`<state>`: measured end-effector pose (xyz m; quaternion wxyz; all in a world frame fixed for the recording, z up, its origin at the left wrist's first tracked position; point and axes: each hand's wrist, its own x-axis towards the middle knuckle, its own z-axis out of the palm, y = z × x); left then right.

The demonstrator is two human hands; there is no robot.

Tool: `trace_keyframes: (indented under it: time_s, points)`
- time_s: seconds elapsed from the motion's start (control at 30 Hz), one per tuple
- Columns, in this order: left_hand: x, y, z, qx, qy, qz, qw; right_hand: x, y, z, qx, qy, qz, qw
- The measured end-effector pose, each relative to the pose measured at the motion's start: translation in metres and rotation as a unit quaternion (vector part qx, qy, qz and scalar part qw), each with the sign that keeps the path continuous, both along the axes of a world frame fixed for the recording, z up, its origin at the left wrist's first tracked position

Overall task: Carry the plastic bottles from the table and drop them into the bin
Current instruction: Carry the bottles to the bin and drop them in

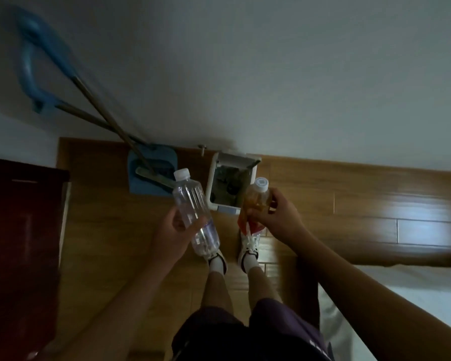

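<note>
Two bottles, mid-frame: we wrap our left hand (173,226) round the clear bottle (192,201) and pinch the orange bottle (254,198) with curled fingers (257,212) of our right hand (278,217), both near the bin (211,178).

L hand (172,225) grips clear bottle (193,212), R hand (278,217) orange bottle (254,204), above open bin (211,183).

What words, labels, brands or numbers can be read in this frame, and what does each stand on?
Nothing here can be read as text.
Red label on the orange bottle in the right hand: print too blurred to read.
White cap of that bottle: dark printed mark, too small to read.
Clear bottle in the left hand: no label shows.
Dark shorts: white marks near the frame's bottom edge, unreadable.
</note>
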<state>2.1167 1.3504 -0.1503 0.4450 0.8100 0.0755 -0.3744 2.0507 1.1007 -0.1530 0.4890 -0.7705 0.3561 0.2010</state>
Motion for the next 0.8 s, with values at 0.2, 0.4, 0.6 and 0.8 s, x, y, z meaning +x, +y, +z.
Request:
trace_keyframes:
  time_s: [0.2, 0.4, 0.6, 0.8]
  points:
    - [-0.008, -0.002, -0.106, 0.024, 0.027, 0.005, 0.999, -0.002, 0.008, -0.103, 0.026, -0.025, -0.063, 0.997]
    - [-0.013, 0.000, -0.195, 0.035, 0.038, 0.045, 0.998, 0.019, 0.007, -0.184, 0.043, -0.063, -0.102, 0.992]
    - [-0.017, 0.010, -0.220, 0.041, 0.040, 0.074, 0.996, 0.063, 0.016, -0.236, 0.012, -0.054, -0.064, 0.996]
    - [-0.005, 0.014, -0.230, 0.047, 0.033, 0.073, 0.996, 0.095, 0.031, -0.293, -0.010, -0.015, 0.002, 1.000]
